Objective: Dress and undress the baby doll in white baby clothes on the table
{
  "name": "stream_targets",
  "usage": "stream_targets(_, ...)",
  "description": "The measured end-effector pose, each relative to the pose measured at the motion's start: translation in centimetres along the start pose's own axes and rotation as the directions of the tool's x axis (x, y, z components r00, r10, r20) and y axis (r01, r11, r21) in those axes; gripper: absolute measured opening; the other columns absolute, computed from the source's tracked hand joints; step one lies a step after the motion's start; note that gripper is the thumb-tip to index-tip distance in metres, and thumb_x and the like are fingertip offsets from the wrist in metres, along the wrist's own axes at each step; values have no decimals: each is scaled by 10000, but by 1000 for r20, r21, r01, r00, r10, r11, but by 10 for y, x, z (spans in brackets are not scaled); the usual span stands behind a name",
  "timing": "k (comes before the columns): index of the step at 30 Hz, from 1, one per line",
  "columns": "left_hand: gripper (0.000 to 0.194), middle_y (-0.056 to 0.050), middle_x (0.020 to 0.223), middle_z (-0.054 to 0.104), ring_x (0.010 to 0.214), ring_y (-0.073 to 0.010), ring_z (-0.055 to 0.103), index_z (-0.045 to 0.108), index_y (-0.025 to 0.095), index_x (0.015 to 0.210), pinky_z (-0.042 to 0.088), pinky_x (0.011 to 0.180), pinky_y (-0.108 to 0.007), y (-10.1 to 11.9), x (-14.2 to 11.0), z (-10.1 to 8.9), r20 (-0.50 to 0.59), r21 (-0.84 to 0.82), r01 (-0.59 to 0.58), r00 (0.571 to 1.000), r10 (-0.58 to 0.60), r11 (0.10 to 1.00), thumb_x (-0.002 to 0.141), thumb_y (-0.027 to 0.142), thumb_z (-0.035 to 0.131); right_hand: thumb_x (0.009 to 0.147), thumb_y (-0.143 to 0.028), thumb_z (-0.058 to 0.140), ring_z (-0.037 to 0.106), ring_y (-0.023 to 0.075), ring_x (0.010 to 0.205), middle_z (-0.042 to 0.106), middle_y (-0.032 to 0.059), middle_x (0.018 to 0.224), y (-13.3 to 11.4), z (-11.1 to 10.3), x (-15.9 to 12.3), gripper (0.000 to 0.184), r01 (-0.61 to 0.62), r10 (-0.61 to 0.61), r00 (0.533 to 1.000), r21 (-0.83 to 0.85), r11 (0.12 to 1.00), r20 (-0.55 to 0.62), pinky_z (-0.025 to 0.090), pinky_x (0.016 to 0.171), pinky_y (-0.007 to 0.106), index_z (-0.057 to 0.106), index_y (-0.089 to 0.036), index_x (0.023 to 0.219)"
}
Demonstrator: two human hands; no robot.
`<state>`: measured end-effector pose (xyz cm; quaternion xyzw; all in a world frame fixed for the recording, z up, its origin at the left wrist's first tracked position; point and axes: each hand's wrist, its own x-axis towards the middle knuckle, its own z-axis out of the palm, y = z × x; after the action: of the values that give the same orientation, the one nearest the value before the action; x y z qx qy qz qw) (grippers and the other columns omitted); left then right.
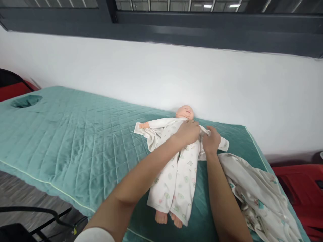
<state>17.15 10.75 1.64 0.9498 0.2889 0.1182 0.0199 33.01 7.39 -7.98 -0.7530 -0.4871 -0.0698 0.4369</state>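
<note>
A baby doll (185,111) lies on its back, its head toward the wall and its bare feet toward me. Printed white baby trousers (174,181) cover its legs and reach high on the body. A loose white baby top (152,139) is spread out under its arms on both sides. My left hand (188,132) is on the doll's chest with fingers curled into the clothing. Beside the doll's shoulder, my right hand (212,139) pinches the top's cloth near a sleeve. The doll's arm on that side is hidden.
A green quilted cover (88,141) with a round hole (27,101) lies over the bed. To the right is a crumpled printed white cloth (257,191). Red chairs (297,191) stand beyond the bed's right end, and a white wall (126,70) runs behind.
</note>
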Motion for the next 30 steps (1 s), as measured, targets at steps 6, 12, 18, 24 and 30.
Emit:
stream_targets(6,331,-156,1308,595,1213,-316,512,670,134,1183,404,1010,-508,30,60,28,203,216,142,961,-187,966,939,155,447,787,-282,474,597,284,1090,706,130,1140,-5,-1,0,373,-78,78,997,52,996,4,345,1054,484,670,-177,1085)
stream_targets(12,378,-180,1308,572,1204,-310,509,601,134,1281,405,989,-499,30,74,36,182,269,200,950,-253,942,925,152,472,681,-202,466,604,270,1020,718,104,1035,4,-1,3,349,-109,124,990,203,973,-60,375,1029,478,686,-183,951)
stream_targets(18,441,-181,1321,559,1206,-310,508,562,133,1305,405,977,-458,14,67,20,169,299,179,957,-237,937,864,141,574,590,-142,392,626,233,969,698,66,945,15,1,6,354,-206,296,938,398,894,-178,443,971,415,633,-181,846)
stream_targets(24,348,-153,1335,578,1236,-296,514,635,137,1208,436,967,-444,25,69,28,261,220,7,963,-66,976,925,122,434,602,-179,434,625,220,895,677,55,900,10,1,7,314,-262,374,916,490,832,-145,482,896,388,617,-173,857)
stream_targets(30,262,-124,1205,692,1130,-277,615,700,159,1080,467,953,-420,29,86,41,417,145,-40,908,-24,989,873,142,541,609,-205,483,613,201,846,670,49,871,13,6,8,283,-282,378,921,510,813,-94,491,851,351,619,-176,856)
